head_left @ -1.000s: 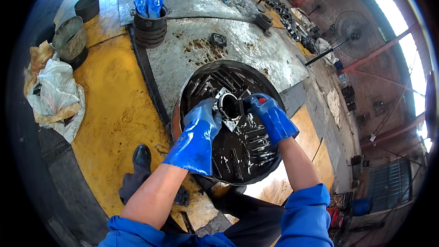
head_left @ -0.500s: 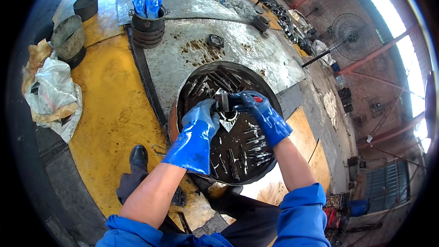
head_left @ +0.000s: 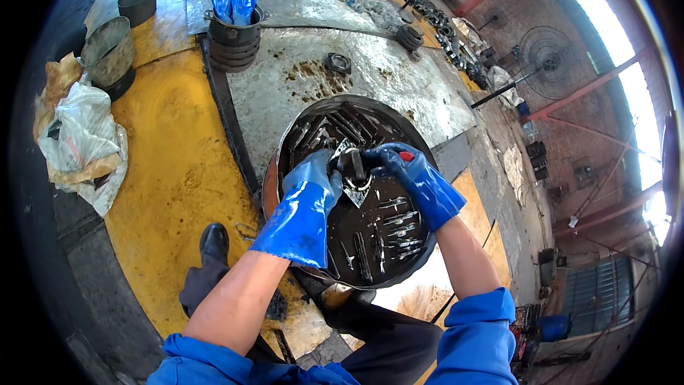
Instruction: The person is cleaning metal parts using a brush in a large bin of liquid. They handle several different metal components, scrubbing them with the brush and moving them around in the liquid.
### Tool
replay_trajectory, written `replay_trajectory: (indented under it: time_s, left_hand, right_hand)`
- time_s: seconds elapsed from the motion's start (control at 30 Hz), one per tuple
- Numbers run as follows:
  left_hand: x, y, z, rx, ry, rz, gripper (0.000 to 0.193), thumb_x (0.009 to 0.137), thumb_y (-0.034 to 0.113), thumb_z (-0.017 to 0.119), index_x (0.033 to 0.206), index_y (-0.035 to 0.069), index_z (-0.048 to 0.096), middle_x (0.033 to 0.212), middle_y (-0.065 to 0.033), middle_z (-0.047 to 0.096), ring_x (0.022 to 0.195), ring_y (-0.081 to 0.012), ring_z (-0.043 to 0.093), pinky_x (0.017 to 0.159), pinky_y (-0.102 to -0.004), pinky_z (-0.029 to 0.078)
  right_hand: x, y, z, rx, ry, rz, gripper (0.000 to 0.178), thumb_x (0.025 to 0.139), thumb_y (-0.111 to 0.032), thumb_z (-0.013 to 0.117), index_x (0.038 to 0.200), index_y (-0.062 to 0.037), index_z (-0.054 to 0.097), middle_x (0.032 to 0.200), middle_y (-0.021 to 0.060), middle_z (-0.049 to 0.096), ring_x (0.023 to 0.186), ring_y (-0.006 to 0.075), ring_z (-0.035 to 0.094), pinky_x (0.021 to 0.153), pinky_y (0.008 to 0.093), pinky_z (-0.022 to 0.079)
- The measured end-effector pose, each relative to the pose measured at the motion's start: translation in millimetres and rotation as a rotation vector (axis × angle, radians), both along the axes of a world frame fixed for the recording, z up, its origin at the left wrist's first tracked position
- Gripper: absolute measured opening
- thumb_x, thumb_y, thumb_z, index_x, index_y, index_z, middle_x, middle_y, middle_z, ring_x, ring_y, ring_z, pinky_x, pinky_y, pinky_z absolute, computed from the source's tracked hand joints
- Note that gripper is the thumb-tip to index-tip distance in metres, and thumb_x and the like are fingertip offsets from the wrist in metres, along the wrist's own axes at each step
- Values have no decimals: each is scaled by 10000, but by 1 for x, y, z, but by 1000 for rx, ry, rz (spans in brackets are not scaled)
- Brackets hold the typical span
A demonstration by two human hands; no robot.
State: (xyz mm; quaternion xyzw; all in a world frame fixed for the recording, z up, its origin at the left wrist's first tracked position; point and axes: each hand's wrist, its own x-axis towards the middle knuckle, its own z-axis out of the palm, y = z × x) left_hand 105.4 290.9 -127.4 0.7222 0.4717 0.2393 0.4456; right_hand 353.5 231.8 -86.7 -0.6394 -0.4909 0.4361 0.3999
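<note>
Strong daylight pours in from the upper right, where the open roofline burns out to white. The grey, oil-stained sheet-metal table point(head_left: 399, 78) throws back pale glare, and the black liquid in the round dark metal pan point(head_left: 370, 242) shows small bright glints. Short, hard shadows fall toward the lower left. Focus is sharp at the centre. Fisheye bending curves the red steel beams point(head_left: 591, 93) at the right rim, and a black vignette rings the view.

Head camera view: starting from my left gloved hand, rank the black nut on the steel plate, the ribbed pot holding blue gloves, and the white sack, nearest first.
From the left hand:
1. Black nut, straight ahead on the steel plate.
2. Ribbed pot with blue gloves, farther ahead and left.
3. White sack, far left on the yellow floor.
</note>
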Motion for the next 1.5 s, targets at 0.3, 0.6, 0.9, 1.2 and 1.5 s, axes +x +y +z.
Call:
replay_trajectory:
  time_s: [0.3, 0.6, 0.9, 1.2, 1.5]
  left_hand:
    - [-4, 0, 9, -57, 9, -1, 494, 897, 263, 681, 1367, 120, 632, 1318, -158, 683, 1216, -341, 656, 1069, -419, 507]
    - [0, 0, 3, -13, -42, 1, 513, 916, 254, 671, 1402, 101, 610, 1297, -196, 691, 1216, -365, 657, 1073, -410, 505]
    - [-5, 3, 9, -69, 3, 13, 501, 893, 267, 691, 1367, 113, 641, 1366, -132, 663, 1259, -319, 631, 1112, -401, 476]
    - [0, 0, 15, -98, 3, -37, 504, 902, 270, 678, 1379, 115, 630, 1389, -132, 648, 1275, -302, 622, 1113, -403, 474]
    - [3, -1, 3, -49, -70, -6, 508, 909, 225, 691, 1391, 83, 614, 1321, -208, 675, 1249, -382, 634, 1096, -420, 487]
  right_hand:
    - [15, 5, -22, -142, -381, -263, 238, 1018, -206, 635, 1173, -55, 735, 1016, 83, 772, 853, 182, 759, 756, 313, 598]
    - [1, 16, -16, -127, -509, -275, 276, 1002, -278, 629, 1142, -73, 748, 960, 102, 776, 815, 193, 747, 767, 337, 583]
    - [-11, 26, 8, -260, -691, -106, 288, 978, -263, 593, 1104, -68, 764, 948, 116, 772, 815, 197, 743, 778, 341, 573]
    - [15, 40, -21, -268, 5, -545, 350, 1075, -298, 520, 1135, -16, 718, 1025, 133, 776, 735, 224, 741, 664, 353, 598]
    - [23, 12, -25, -346, 327, -503, 314, 1062, -243, 520, 1167, -1, 690, 1082, 159, 757, 799, 277, 756, 789, 386, 638]
